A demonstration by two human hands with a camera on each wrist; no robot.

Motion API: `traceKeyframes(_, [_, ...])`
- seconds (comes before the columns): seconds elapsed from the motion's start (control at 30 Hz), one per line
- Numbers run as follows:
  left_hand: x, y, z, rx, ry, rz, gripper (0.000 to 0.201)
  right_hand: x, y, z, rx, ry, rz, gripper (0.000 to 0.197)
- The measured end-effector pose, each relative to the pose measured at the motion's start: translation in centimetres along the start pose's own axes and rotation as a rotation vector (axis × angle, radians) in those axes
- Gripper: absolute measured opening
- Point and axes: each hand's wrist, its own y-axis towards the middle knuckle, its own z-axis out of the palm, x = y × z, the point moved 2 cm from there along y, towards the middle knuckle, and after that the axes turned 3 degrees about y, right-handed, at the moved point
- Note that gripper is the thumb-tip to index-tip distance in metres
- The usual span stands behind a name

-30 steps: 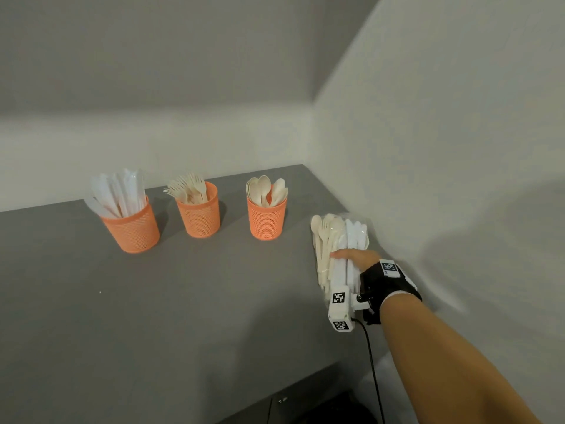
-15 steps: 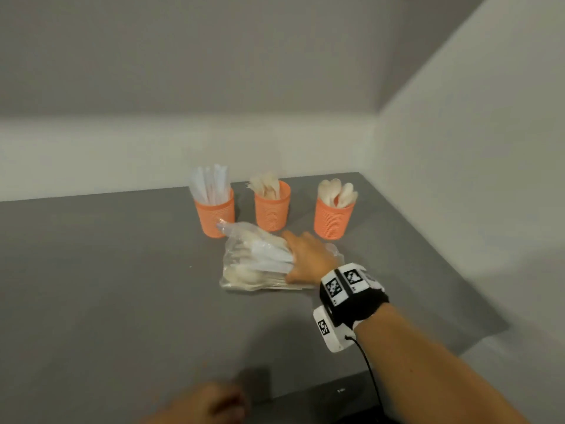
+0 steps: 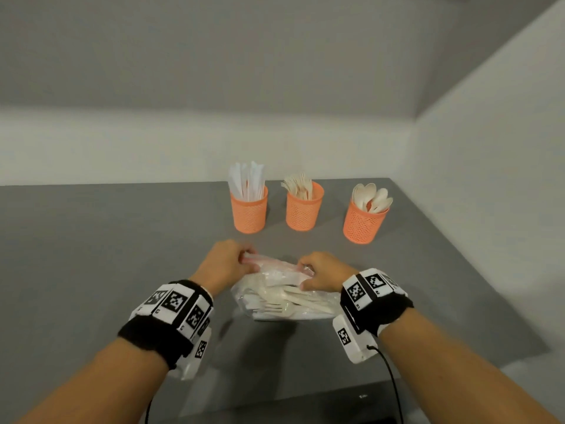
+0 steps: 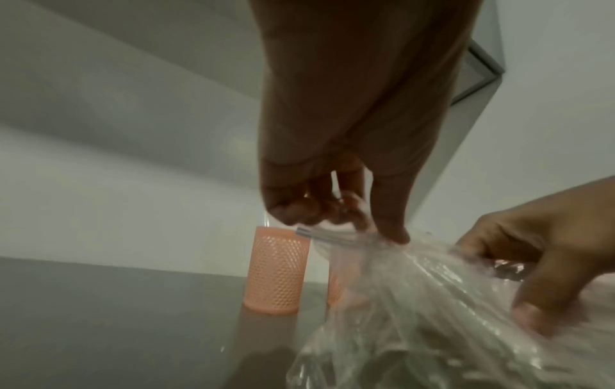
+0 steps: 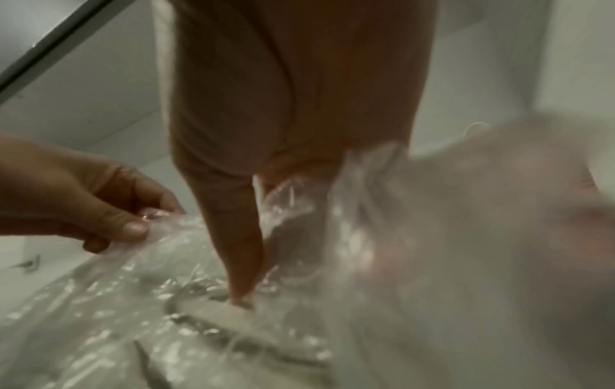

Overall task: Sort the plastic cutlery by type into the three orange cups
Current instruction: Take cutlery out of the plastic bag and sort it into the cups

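A clear plastic bag of white cutlery lies on the grey table in front of me. My left hand pinches the bag's far top edge at its left end, and my right hand pinches the same edge at its right end. In the left wrist view the left hand holds crumpled film of the bag. The right wrist view shows the bag up close. Behind stand three orange mesh cups: knives, forks, spoons.
White walls close the table at the back and on the right, meeting in a corner behind the spoon cup. The table's front edge runs just below my wrists. A cable hangs from the right wrist camera.
My right hand carried the bag from the right wall to the table's middle. My left hand came in from below and took hold of the bag's edge.
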Motion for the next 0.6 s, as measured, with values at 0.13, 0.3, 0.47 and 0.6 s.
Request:
traceKeyframes(0.13, [-1.0, 0.2, -1.8, -0.070, -0.305, 0.102, 0.019, 0.1, -0.9, -1.5, -0.057, 0.338, -0.046, 0.032])
traceKeyframes(0.3, [-2.0, 0.0, -4.0, -0.095, -0.691, 0.102, 0.009, 2.1, -2.1, -2.8, -0.033, 0.708, -0.063, 0.016])
traceKeyframes(0.47, [-1.8, -0.4, -4.4, -0.124, -0.990, 0.029, 0.007, 1.6, -1.9, -3.2, -0.093, 0.547, -0.119, 0.042])
traceKeyframes(0.6, [-0.6, -1.1, -3.2, 0.013, -1.038, -0.086, 0.021, -0.2, -1.4, -2.5, 0.015, -0.009, 0.103, 0.019])
